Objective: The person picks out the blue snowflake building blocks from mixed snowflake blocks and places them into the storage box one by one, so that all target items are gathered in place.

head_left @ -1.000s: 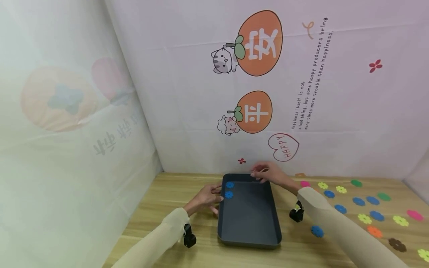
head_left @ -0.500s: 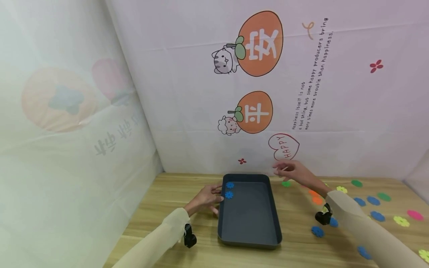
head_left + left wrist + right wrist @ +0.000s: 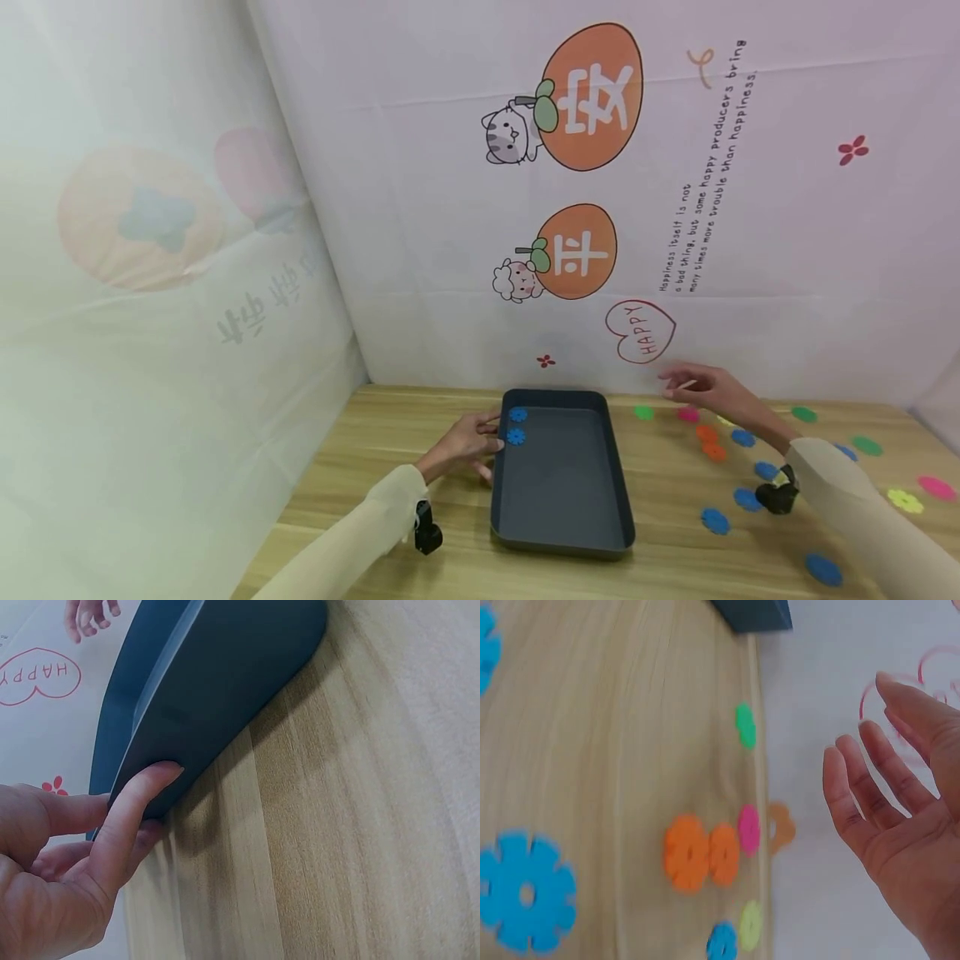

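Observation:
A dark grey rectangular baking tray (image 3: 562,500) lies on the wooden table, with two blue notched plastic discs (image 3: 516,436) inside near its far left corner. At the tray's left side, my left hand (image 3: 461,443) holds the wall. In the left wrist view, one finger (image 3: 124,810) of that hand lies along the outer wall while another meets the rim. My right hand (image 3: 708,392) hovers over the back of the table, right of the tray. Its fingers are loosely bent and hold nothing. Below it lie two orange discs (image 3: 686,853), a pink disc (image 3: 749,829) and a green disc (image 3: 745,726).
More flower-shaped discs are scattered over the right of the table (image 3: 660,533): blue (image 3: 824,570), yellow (image 3: 905,501), pink (image 3: 937,487) and green (image 3: 867,446). A white printed cloth (image 3: 420,250) stands behind the table, another along its left.
My right hand has moved from the tray's far right corner to the right, over the scattered discs. The left hand stays at the tray's left wall, and both blue discs remain in place.

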### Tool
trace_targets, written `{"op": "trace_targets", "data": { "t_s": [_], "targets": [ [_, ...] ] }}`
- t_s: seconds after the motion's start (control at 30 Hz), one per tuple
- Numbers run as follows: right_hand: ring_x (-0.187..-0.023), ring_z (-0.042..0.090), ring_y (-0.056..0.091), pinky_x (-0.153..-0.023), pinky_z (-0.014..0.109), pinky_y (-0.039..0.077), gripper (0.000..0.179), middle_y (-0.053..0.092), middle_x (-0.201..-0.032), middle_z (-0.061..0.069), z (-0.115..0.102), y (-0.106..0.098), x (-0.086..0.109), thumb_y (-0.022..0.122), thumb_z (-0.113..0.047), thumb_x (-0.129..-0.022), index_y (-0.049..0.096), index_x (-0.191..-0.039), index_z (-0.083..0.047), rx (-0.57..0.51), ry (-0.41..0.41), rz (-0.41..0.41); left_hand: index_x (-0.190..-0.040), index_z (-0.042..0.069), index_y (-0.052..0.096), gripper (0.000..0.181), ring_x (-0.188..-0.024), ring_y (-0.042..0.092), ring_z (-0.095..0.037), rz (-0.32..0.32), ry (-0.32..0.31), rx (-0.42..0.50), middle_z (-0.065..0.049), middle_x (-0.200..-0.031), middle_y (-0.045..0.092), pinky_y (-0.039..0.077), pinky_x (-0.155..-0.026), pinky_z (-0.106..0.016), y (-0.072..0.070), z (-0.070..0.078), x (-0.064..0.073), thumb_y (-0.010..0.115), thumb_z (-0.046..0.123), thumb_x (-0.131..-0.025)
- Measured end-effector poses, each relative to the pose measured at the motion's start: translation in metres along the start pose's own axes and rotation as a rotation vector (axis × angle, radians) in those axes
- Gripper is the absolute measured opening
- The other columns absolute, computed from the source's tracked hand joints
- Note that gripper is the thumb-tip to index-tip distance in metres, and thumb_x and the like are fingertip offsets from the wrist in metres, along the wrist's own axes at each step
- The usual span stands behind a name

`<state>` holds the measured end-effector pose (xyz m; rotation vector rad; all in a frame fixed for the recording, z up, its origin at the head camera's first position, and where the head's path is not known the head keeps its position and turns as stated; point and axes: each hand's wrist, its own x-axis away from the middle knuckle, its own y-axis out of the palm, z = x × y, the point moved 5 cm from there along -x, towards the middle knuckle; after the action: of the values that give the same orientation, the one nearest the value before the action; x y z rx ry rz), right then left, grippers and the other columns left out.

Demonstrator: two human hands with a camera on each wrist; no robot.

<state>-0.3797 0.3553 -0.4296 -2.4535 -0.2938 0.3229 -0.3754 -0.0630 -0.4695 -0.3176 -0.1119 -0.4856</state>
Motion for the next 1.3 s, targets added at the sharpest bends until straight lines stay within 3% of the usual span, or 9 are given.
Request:
{"op": "trace_targets", "data": {
  "t_s": [0.23, 0.37, 0.6, 0.77, 0.97, 1.1, 1.3],
  "targets": [
    [-0.100, 0.013, 0.069, -0.080, 0.034, 0.064, 0.047, 0.069, -0.121, 0.018, 0.033, -0.021, 0.017, 0.065, -0.022, -0.106, 0.055, -0.143, 0.005, 0.019, 0.027, -0.004, -0.163, 0.003, 0.036, 0.068, -0.130, 0.061, -0.045, -0.004, -0.003, 0.008, -0.034, -0.156, 0.044, 0.067, -0.058, -0.038, 0.000, 0.000, 0.000, 0.063, -0.003, -0.101],
    [-0.099, 0.010, 0.069, -0.078, 0.035, 0.065, 0.040, 0.071, -0.117, 0.010, 0.045, -0.030, 0.028, 0.064, -0.013, -0.106, 0.057, -0.139, 0.007, -0.015, -0.023, -0.008, -0.162, 0.002, 0.036, 0.068, -0.129, 0.061, -0.046, -0.007, 0.002, 0.014, -0.034, -0.155, 0.045, 0.067, -0.058, -0.038, 0.000, 0.000, 0.000, 0.063, -0.003, -0.101],
    [-0.107, -0.004, 0.061, -0.080, 0.027, 0.064, 0.037, 0.062, -0.123, -0.024, 0.056, -0.042, 0.048, 0.062, -0.007, -0.105, 0.060, -0.142, -0.008, -0.032, -0.047, -0.048, -0.162, 0.002, 0.036, 0.068, -0.128, 0.062, -0.045, -0.009, 0.009, 0.012, -0.034, -0.154, 0.046, 0.067, -0.058, -0.036, 0.000, -0.001, -0.001, 0.063, -0.003, -0.101],
    [-0.110, -0.004, 0.062, -0.081, 0.027, 0.064, 0.039, 0.061, -0.125, -0.027, 0.064, -0.046, 0.059, 0.058, 0.000, -0.105, 0.059, -0.143, -0.013, -0.064, -0.078, -0.118, -0.162, 0.002, 0.036, 0.067, -0.129, 0.061, -0.045, -0.013, 0.014, 0.014, -0.034, -0.154, 0.046, 0.067, -0.058, -0.037, 0.000, -0.001, -0.001, 0.063, -0.003, -0.101],
    [-0.115, -0.008, 0.057, -0.083, 0.023, 0.061, 0.046, 0.055, -0.129, -0.033, 0.079, -0.050, 0.070, 0.059, -0.005, -0.106, 0.045, -0.149, 0.006, -0.018, -0.031, -0.165, -0.162, 0.002, 0.036, 0.067, -0.130, 0.061, -0.045, -0.009, 0.003, 0.008, -0.034, -0.155, 0.046, 0.067, -0.059, -0.037, 0.000, -0.002, -0.002, 0.064, -0.002, -0.101],
    [-0.116, -0.007, 0.056, -0.085, 0.021, 0.058, 0.051, 0.053, -0.133, -0.030, 0.088, -0.051, 0.075, 0.060, -0.009, -0.106, 0.041, -0.151, 0.007, -0.008, 0.017, -0.192, -0.162, 0.003, 0.038, 0.066, -0.130, 0.061, -0.045, -0.004, -0.002, 0.009, -0.033, -0.154, 0.047, 0.067, -0.058, -0.037, 0.000, -0.001, -0.001, 0.064, -0.002, -0.101],
    [-0.117, -0.010, 0.054, -0.087, 0.017, 0.057, 0.048, 0.053, -0.134, -0.031, 0.094, -0.047, 0.083, 0.060, -0.004, -0.105, 0.042, -0.149, 0.007, -0.032, -0.017, -0.224, -0.161, 0.003, 0.039, 0.065, -0.129, 0.061, -0.044, -0.002, 0.000, 0.002, -0.033, -0.153, 0.048, 0.067, -0.058, -0.037, 0.000, -0.001, -0.001, 0.063, -0.003, -0.101]
  ]
}}
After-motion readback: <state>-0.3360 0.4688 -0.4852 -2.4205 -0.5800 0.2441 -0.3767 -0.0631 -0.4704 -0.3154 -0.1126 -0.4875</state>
